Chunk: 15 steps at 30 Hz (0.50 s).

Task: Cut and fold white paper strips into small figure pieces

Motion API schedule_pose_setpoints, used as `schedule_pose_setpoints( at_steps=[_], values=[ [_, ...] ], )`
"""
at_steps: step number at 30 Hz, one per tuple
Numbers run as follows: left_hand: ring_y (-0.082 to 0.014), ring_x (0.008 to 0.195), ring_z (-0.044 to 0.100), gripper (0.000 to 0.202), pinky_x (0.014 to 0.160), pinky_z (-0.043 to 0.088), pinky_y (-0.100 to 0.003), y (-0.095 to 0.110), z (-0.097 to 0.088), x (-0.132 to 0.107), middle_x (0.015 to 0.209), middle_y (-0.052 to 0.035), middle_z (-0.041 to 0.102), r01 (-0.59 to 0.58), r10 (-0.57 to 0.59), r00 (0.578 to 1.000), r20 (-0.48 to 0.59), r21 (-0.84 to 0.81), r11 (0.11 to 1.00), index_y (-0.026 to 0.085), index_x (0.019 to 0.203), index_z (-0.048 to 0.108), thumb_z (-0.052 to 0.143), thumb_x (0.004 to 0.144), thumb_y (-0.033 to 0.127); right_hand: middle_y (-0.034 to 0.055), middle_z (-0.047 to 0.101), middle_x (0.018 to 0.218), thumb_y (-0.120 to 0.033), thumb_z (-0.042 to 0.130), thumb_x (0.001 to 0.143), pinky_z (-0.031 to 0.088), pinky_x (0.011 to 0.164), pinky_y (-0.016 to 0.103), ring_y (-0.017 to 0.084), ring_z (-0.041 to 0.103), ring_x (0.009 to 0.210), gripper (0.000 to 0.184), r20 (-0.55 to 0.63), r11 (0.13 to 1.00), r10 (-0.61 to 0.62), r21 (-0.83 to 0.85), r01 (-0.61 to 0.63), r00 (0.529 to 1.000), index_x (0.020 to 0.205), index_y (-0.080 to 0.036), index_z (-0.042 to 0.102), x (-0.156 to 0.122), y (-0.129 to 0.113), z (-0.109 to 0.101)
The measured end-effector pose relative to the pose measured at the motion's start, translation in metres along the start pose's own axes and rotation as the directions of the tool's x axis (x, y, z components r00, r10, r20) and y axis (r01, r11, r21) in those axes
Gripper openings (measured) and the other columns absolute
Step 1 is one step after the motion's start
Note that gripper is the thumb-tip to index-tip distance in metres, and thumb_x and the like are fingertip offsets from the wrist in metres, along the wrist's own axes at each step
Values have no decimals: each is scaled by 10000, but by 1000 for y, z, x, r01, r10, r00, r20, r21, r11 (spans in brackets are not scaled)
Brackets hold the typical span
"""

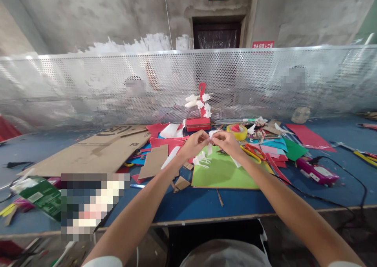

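Both of my hands meet above a green sheet (229, 174). My left hand (194, 144) pinches a small white paper strip (209, 149) from one side, fingertips pressed together. From the other side my right hand (227, 142) pinches the same strip, and part of it hangs below the fingers. Small white cut pieces (202, 159) lie on the sheet's left edge, below my left hand. Scissors with orange and yellow handles (253, 153) rest just beyond my right wrist. A yellow tape roll (237, 132) lies behind my right hand.
A red stand with white paper flowers (203, 105) rises behind my hands, before a perforated metal screen (103, 90). Cardboard (88, 151) covers the left. Coloured paper (296, 147), a purple power strip (318, 170) with a black cable, and pliers (365, 157) lie right.
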State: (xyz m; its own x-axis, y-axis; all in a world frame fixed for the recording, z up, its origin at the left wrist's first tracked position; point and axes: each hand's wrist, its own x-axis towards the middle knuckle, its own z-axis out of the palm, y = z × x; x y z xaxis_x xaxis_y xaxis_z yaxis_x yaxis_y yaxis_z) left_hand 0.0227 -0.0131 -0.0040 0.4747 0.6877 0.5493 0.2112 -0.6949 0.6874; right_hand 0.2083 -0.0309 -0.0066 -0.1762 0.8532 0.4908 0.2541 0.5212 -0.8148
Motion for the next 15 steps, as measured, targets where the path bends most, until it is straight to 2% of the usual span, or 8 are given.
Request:
schedule_pose_setpoints(
  at_steps=[9, 15],
  values=[
    [-122, 710, 599, 180, 653, 469, -242, 1, 0, -1, 826, -37, 623, -5, 5, 1000, 9, 1, 1000, 159, 877, 528, 542, 887, 339, 51, 671, 686, -344, 641, 759, 431, 509, 227, 132, 577, 570, 204, 2, 1000, 5, 18, -5, 1000, 750, -144, 680, -1, -7, 0],
    [-141, 775, 628, 165, 736, 503, -275, 7, 1, -3, 877, -47, 666, -59, 61, 998, -15, 111, 992, 174, 945, 566, 538, 891, 327, 81, 709, 726, -311, 626, 758, 486, 578, 249, 166, 638, 640, 190, -1, 999, 40, 17, -40, 999, 750, -135, 697, 1, 2, 1]
  ],
)
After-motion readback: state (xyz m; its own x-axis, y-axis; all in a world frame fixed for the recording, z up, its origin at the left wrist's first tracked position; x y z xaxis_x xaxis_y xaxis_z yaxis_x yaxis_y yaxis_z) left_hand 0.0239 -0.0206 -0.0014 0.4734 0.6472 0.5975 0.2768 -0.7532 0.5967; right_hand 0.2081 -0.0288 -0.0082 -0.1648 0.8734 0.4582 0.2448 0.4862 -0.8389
